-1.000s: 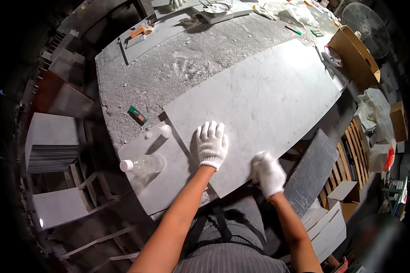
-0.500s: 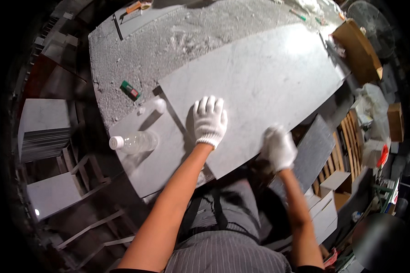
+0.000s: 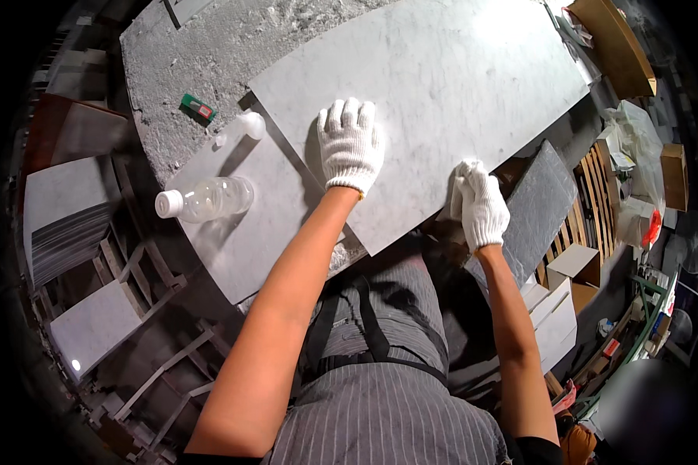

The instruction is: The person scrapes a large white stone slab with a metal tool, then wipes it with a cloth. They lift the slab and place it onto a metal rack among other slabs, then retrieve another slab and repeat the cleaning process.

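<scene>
A large pale grey-veined marble slab (image 3: pixel 434 85) lies tilted across the work surface. My left hand (image 3: pixel 351 147), in a white knit glove, rests flat on it with the fingers stretched out. At the slab's near right edge is my gloved right hand (image 3: pixel 481 203), its fingers bent and pressed together; whatever they hold, if anything, is hidden. Left of my left hand, a smaller slab (image 3: pixel 260 225) carries a clear plastic bottle (image 3: pixel 209 198) with a white cap, lying on its side. A small white translucent container (image 3: pixel 252 125) sits near its far edge.
Grey rubble-like grit (image 3: pixel 233 58) covers the surface beyond, with a small green-and-red object (image 3: pixel 198 107) on it. Stacked tiles (image 3: pixel 74 225) stand at left. On the right are a dark grey slab (image 3: pixel 539 209), wooden slats (image 3: pixel 585 198), an open cardboard box (image 3: pixel 574 267) and a plastic bag (image 3: pixel 636 147).
The view has shifted, so the slab and bottle sit higher in the picture. My right hand, blurred before, is now sharp at the slab's edge. My left hand stays flat on the slab.
</scene>
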Tool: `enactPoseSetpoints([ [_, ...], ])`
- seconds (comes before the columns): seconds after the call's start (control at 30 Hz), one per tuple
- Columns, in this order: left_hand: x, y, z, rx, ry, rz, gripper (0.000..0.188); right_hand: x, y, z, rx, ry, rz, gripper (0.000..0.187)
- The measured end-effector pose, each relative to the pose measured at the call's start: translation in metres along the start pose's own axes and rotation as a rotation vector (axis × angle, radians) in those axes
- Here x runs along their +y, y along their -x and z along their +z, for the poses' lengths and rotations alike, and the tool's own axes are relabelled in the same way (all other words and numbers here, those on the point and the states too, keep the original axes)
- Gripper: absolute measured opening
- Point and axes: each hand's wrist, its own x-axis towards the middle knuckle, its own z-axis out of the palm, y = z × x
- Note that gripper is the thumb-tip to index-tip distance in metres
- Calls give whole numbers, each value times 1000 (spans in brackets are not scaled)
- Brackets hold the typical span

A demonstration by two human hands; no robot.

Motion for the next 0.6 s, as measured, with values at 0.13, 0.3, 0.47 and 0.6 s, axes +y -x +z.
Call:
enactPoseSetpoints([
  [0.13, 0, 1, 2, -31, -41, -4, 35, -43, 57, 68, 130, 886, -555, 8],
  [0.3, -4, 6, 6, 24, -39, 4, 36, -42, 78, 74, 69, 194, -476, 9],
  [0.47, -3, 2, 3, -23, -22, 3, 36, 8, 19, 24, -162, -92, 102, 21],
  [0.6, -4, 4, 9, -16, -31, 6, 36, -48, 96, 94, 22, 213, -350, 20],
])
